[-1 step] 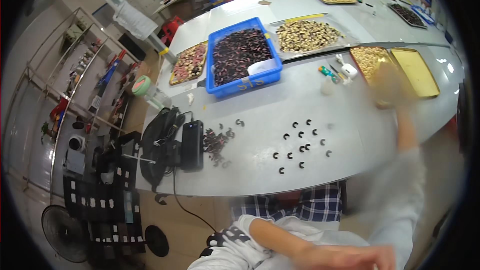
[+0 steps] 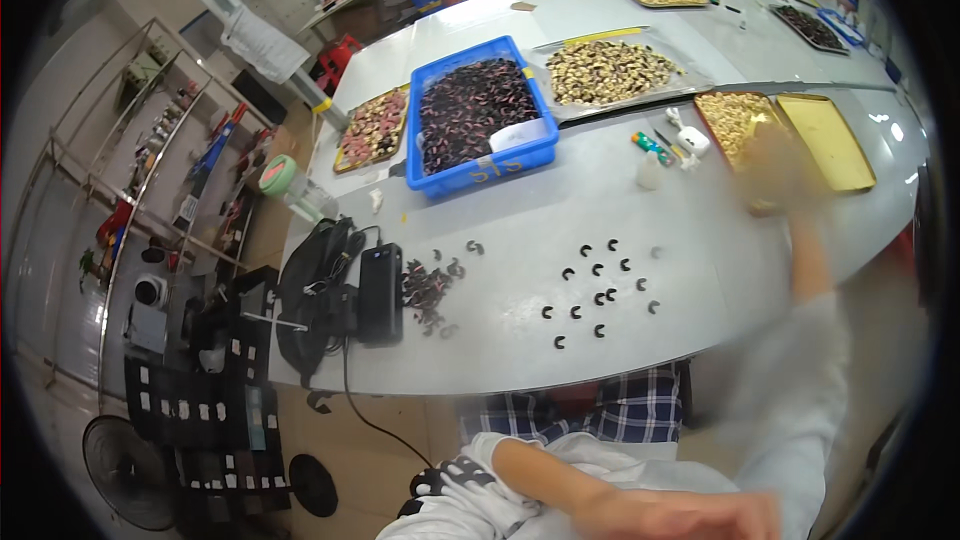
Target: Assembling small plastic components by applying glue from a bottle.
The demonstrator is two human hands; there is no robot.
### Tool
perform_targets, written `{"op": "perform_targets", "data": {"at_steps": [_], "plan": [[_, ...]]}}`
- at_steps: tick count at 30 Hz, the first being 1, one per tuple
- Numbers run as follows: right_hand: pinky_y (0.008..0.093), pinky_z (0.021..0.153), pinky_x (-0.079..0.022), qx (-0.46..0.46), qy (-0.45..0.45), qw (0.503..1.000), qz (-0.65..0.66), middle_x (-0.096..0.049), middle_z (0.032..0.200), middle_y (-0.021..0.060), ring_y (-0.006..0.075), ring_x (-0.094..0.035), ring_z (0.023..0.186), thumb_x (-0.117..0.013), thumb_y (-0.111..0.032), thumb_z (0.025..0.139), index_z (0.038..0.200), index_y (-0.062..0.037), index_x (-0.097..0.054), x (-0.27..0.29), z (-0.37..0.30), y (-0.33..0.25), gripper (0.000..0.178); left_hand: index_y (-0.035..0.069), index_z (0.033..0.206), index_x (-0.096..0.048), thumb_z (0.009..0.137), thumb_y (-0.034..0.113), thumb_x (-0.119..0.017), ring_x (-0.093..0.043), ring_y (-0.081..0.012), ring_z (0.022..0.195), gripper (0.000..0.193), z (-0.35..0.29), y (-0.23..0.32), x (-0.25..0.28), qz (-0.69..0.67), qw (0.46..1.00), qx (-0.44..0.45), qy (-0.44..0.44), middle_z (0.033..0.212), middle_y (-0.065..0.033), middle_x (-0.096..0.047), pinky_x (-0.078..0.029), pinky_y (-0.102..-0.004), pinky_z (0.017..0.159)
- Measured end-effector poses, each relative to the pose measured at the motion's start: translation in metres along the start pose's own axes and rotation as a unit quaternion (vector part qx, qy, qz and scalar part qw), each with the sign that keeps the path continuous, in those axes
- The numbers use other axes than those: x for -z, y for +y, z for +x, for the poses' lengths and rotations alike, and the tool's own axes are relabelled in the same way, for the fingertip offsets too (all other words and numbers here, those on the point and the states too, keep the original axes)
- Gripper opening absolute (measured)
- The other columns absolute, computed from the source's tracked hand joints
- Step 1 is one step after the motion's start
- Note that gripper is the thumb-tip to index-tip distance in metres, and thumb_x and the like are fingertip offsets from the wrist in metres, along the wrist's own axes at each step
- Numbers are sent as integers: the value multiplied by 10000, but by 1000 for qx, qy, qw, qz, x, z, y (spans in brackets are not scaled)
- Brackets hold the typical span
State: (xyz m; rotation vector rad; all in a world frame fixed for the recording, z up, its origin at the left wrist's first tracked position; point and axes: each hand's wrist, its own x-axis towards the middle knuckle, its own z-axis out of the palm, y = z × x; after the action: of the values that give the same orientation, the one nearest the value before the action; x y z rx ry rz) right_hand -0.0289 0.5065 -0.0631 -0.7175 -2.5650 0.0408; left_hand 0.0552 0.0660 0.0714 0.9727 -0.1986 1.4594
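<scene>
Hovering by pale pieces [image 2: 727,118], the right hand [image 2: 780,165] (grip unclear, left hand [image 2: 685,515] likewise) has dark crescents [image 2: 600,297] spread left of its fingers, the farther heap [image 2: 427,287] unspread.

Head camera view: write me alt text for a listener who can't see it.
A person's blurred right hand is at a tray of pale pieces on a grey table; the left hand is at the picture's lower edge. Dark curved bits lie scattered mid-table, with a blue bin beyond.
</scene>
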Motion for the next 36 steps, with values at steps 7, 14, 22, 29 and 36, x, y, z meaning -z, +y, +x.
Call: {"op": "perform_targets", "data": {"at_steps": [7,14,22,29,36], "plan": [[467,768,-481,-2,42,999,12,-604,887,230,391,-596,870,-591,-273,838,897,-16,-628,-17,12,36,266,-48,1155,-549,967,464,-366,-492,-357,1113,575,-49,32,24,228,972,-1,55,1176,-222,-530,-386,-465,948],[422,726,-463,-30,60,995,76,-600,835,205,365,-583,800,-588,-269,861,903,3,-622,25,0,-8,277,25,1040,-544,944,391,-453,-518,-307,939,389,-129,43,52,434,798,-188,374,1077,-174,-527,-420,-396,826],[377,686,-458,85,-23,982,166,-526,828,143,300,-570,754,-622,-181,840,887,-28,-610,43,-82,-115,161,14,978,-588,760,38,-665,-561,-308,968,232,-165,75,69,843,247,8,479,1064,-164,-599,-442,-397,869],[379,697,-464,86,-73,987,112,-502,867,133,312,-562,777,-600,-204,869,919,-54,-584,34,-98,-126,158,44,997,-615,623,52,-806,-547,-305,968,420,-163,74,84,835,296,78,458,1035,-93,-618,-455,-400,835],[355,830,-426,106,-81,980,146,-502,955,131,286,-531,954,-549,-226,928,1055,-54,-571,26,-97,-124,215,41,981,-615,550,58,-843,-547,-273,892,488,-171,69,88,836,323,80,436,990,-92,-632,-464,-355,755]]}}
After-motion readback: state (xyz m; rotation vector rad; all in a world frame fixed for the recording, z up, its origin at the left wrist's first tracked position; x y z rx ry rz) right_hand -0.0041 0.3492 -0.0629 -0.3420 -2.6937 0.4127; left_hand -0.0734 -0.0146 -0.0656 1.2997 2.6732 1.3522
